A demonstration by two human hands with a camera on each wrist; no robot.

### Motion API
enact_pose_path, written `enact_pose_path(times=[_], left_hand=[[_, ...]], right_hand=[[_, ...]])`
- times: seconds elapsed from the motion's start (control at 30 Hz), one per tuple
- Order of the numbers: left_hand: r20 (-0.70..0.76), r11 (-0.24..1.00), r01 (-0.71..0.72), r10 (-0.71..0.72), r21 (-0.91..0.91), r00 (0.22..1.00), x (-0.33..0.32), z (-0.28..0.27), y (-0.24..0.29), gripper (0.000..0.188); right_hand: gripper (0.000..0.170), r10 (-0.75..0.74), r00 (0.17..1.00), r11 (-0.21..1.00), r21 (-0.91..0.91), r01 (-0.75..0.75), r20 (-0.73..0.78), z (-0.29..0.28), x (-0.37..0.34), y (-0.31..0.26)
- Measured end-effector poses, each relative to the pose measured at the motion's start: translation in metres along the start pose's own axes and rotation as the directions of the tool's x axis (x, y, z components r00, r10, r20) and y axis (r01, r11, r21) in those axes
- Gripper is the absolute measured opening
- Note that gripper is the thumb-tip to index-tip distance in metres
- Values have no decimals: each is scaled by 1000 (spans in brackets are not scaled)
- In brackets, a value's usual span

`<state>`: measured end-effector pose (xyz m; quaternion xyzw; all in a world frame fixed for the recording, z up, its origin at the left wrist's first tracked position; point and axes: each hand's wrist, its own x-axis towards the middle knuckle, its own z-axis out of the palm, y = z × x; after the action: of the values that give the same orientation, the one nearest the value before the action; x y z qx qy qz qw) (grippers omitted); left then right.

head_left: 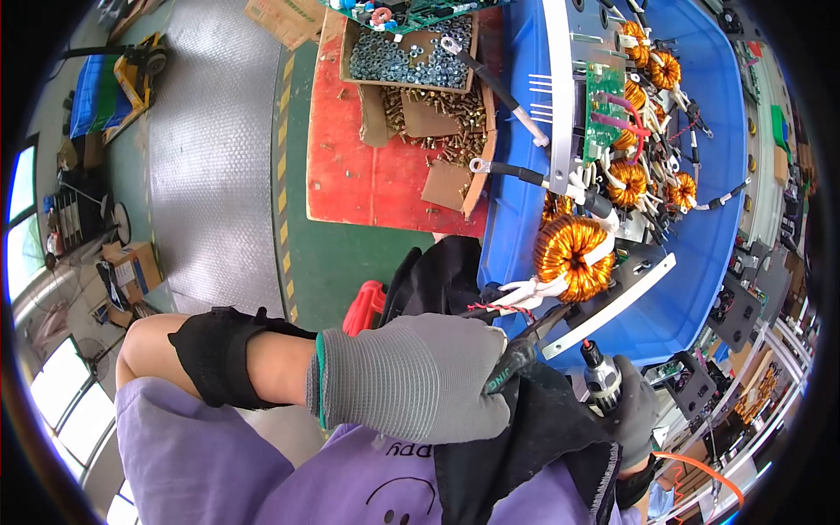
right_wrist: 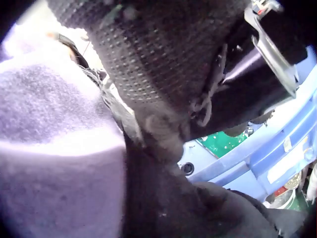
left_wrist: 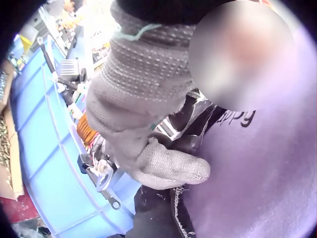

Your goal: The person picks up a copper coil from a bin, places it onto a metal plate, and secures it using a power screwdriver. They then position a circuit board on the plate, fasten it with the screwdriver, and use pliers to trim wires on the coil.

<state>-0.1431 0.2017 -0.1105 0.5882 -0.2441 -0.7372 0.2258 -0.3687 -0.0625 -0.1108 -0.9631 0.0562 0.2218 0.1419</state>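
In the head view my left hand (head_left: 411,376), in a grey knit glove, curls its fingers at the black cable (head_left: 547,325) beside white-sleeved leads (head_left: 516,296). These run from a large copper-wound coil (head_left: 573,258). The fingertips are mostly hidden; in the left wrist view the thumb (left_wrist: 173,166) lies across dark material. My right hand (head_left: 634,411), gloved too, grips a silver screwdriver (head_left: 602,376) with a black nose and red tip pointing up. A white metal bar (head_left: 612,306) lies just above it. Black cloth (head_left: 534,446) hangs between the hands.
A blue bin (head_left: 717,219) contains several copper coils, cables and a green circuit board (head_left: 604,105). Left of it, a red surface (head_left: 350,184) bears a cardboard box of nuts (head_left: 411,61) and brass-coloured screws (head_left: 455,114). An orange hose (head_left: 709,472) runs by the right wrist.
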Motion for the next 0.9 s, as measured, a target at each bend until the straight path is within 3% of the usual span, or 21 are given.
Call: enact_pose_path(times=[0.07, 0.2, 0.67, 0.9], left_hand=[[-36, 998, -52, 53, 25, 998, -1, 3, 1, 39], [-68, 996, -76, 79, 39, 995, 4, 7, -1, 39], [81, 997, -19, 13, 78, 997, 4, -5, 9, 46], [126, 996, -57, 48, 72, 991, 8, -8, 4, 49]], right_hand=[[77, 32, 999, 998, 62, -34, 38, 1, 0, -5], [71, 35, 999, 999, -14, -35, -26, 1, -2, -10], [71, 40, 994, 990, -129, -53, -100, 7, -5, -9], [64, 73, 989, 972, -211, -100, -132, 11, -3, -9]])
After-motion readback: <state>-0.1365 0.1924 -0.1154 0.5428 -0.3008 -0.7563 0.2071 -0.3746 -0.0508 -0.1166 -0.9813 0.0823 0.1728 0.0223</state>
